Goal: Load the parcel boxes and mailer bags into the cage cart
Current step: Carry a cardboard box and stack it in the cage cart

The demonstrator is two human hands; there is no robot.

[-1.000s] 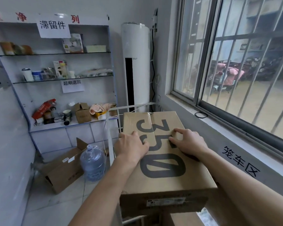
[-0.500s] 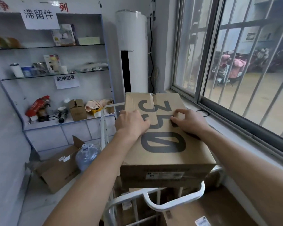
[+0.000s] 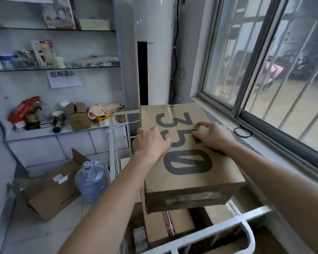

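Note:
A brown parcel box printed "350" sits tilted over the white cage cart, above other cardboard boxes stacked inside it. What the "350" box rests on is hidden. My left hand lies on the lid's left part with fingers curled at the centre seam. On the lid's right part, my right hand has thumb and fingers arched and pinching at the lid. Both forearms reach in from the bottom of the view.
An open carton and a water jug stand on the floor left of the cart. Cluttered shelves line the far wall beside a tall white air conditioner. The barred window's sill runs along the right.
The "350" box moved forward and down over the cart with both hands staying on its lid. The cart's near rail and the boxes inside came into view.

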